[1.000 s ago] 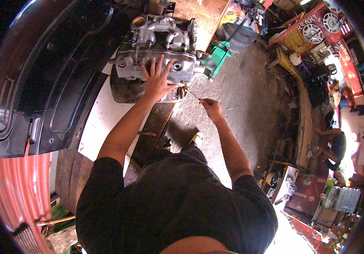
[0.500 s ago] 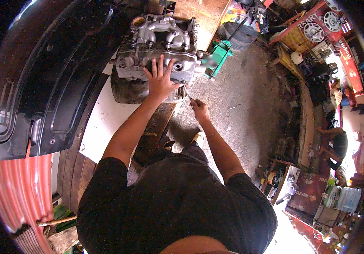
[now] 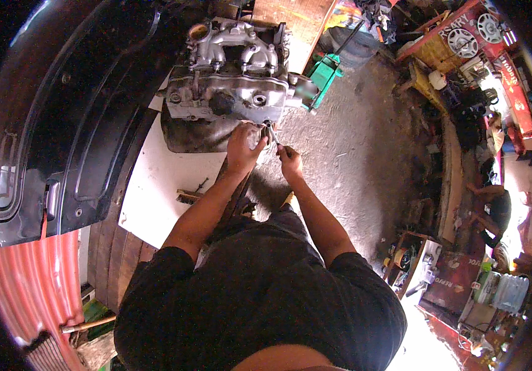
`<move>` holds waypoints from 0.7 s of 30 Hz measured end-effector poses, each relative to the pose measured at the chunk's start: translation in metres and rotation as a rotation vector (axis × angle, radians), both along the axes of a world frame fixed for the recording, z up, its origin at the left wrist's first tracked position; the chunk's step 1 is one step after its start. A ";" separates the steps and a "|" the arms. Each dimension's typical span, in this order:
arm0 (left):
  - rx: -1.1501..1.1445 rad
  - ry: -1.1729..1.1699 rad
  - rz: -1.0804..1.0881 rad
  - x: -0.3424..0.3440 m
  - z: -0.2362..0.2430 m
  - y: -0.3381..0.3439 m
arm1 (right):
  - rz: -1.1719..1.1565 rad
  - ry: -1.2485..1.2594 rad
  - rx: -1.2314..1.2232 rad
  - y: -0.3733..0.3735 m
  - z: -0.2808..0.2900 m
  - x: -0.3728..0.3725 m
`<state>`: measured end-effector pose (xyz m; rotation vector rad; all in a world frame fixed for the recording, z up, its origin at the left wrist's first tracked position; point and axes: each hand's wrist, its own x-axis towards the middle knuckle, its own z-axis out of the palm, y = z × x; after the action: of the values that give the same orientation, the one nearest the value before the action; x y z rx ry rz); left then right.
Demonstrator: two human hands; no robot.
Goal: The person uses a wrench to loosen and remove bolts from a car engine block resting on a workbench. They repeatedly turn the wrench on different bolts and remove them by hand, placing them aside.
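A metal engine [image 3: 235, 93] with a dark oil pan [image 3: 195, 136] along its near side rests on the white board at the bench's edge. My left hand [image 3: 243, 150] curls around the right end of the oil pan, its thumb beside the tool; some of its fingertips are hidden. In my right hand [image 3: 291, 163] is the handle of a slim metal wrench [image 3: 274, 135]. The wrench's far end meets the engine's lower right corner, at a fastener too small to make out.
A small brush [image 3: 188, 196] and a bolt [image 3: 202, 184] lie on the white board [image 3: 154, 185]. Beyond the engine stands a green floor jack [image 3: 324, 75] near a tire [image 3: 352, 49]. A black car panel [image 3: 62, 123] fills the left. Another person [image 3: 495, 213] is at far right.
My left hand has moved from lying spread on the engine's side down to the oil pan's right end. My right hand stays on the wrench. The brush and bolt have come into view.
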<state>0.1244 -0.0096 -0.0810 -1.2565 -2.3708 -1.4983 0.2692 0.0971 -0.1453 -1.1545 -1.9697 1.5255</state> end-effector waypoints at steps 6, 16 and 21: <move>-0.239 -0.256 0.079 -0.018 -0.005 0.022 | -0.006 0.006 0.003 0.001 0.005 -0.002; -0.485 -0.171 -0.017 -0.029 0.011 0.029 | -0.045 -0.041 -0.004 -0.001 0.009 -0.004; -0.441 -0.069 -0.014 -0.024 0.009 0.030 | -0.033 -0.107 0.139 0.016 0.005 -0.002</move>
<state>0.1008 0.0207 -0.0720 -1.3122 -2.8493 -1.0670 0.2670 0.1129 -0.1399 -1.2264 -2.0790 1.3123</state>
